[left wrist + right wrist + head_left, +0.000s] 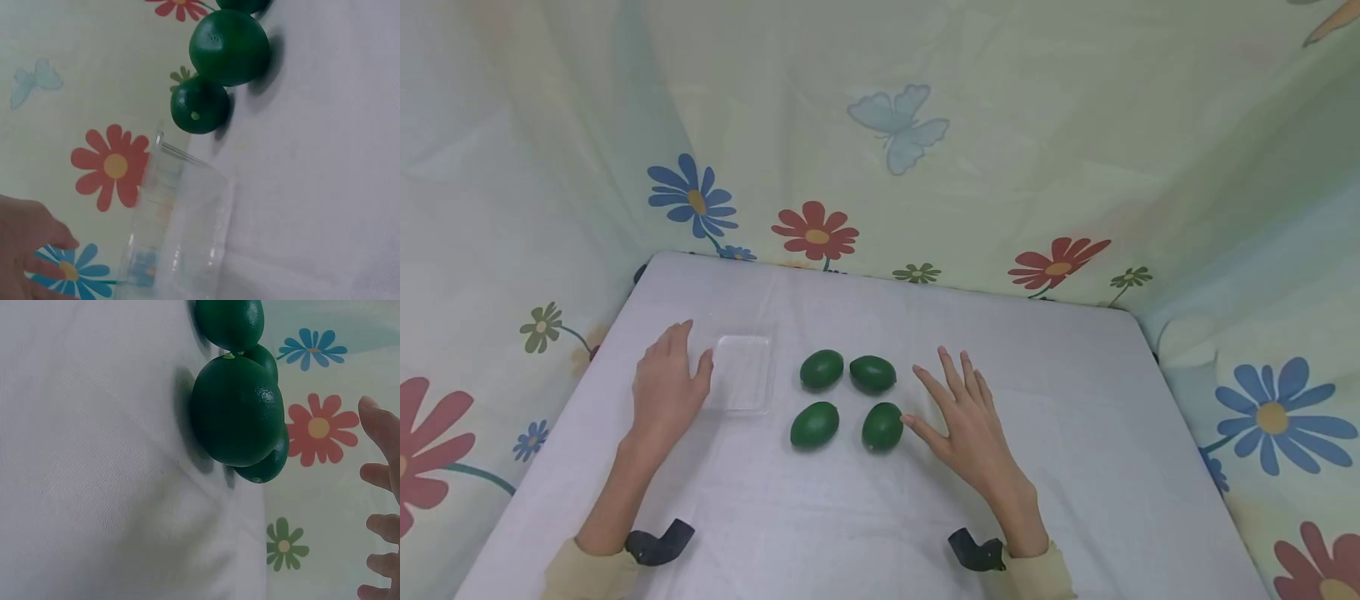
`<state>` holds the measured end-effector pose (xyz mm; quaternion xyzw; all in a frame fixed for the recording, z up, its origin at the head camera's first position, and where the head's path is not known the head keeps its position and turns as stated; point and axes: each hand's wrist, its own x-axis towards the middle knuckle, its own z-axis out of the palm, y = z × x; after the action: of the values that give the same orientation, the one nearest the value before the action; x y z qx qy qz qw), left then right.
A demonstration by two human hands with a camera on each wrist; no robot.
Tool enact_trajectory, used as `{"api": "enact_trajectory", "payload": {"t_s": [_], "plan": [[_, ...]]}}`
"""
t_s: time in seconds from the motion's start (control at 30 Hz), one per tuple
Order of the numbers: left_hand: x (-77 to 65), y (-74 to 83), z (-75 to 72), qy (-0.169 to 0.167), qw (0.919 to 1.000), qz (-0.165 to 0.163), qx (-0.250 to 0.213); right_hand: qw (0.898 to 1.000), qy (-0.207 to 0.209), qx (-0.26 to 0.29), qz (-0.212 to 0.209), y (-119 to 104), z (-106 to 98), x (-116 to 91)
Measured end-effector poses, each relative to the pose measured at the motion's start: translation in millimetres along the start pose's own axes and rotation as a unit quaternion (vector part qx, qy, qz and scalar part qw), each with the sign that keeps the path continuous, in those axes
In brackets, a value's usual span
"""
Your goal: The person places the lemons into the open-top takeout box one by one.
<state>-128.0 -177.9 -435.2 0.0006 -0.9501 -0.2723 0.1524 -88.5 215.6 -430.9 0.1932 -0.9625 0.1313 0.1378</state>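
While the right grip (972, 429) is holding nothing, its fingers spread, the lower-right fruit (882, 427) is sitting just beside its thumb near the centre of the head view; the right wrist view is showing a gap between them. Three more green fruits (816, 426) are lying close by, so a careless sweep of the thumb could be sending one rolling into its neighbours, their rounded sides offering little resistance. Left of centre, the clear tray (745, 375) is resting on the white surface (835, 533) next to the left grip (666, 383), which is also holding nothing, fingers extended; whether it is touching the rim, I cannot tell. Looking light and see-through, the tray could be sliding if knocked, its faint rim inviting misjudgement.
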Motion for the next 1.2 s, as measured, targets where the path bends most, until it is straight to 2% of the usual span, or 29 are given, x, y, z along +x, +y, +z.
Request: {"api": "enact_trajectory", "payload": {"t_s": [0.07,0.17,0.3,0.47,0.63,0.93,1.2], "plan": [[0.0,-4.4,0.5,-0.004,0.9992,-0.039,-0.003,1.0,-0.004,0.003,0.001,0,0,0],[-0.7,-10.7,1.4,-0.041,0.995,-0.09,-0.008,1.0,-0.014,0.008,0.003,-1,-1,0],[-1.9,-17.7,5.1,-0.082,0.9874,-0.129,-0.044,1.0,-0.022,0.008,0.005,-2,-1,-1],[-2.5,-22.9,10.3,-0.067,0.9842,-0.14,-0.085,1.0,-0.019,0.0,0.004,-3,-1,-1],[0.0,-23.0,11.0,-0.063,0.9803,-0.155,-0.104,1.0,-0.019,0.002,0.007,-3,-1,-1],[4.4,-23.0,9.8,-0.099,0.9602,-0.216,-0.148,1.0,-0.008,0.0,0.003,-2,0,-2],[6.0,-22.5,10.3,-0.101,0.9624,-0.213,-0.135,1.0,-0.009,0.002,0.005,-3,-1,-2]]}}
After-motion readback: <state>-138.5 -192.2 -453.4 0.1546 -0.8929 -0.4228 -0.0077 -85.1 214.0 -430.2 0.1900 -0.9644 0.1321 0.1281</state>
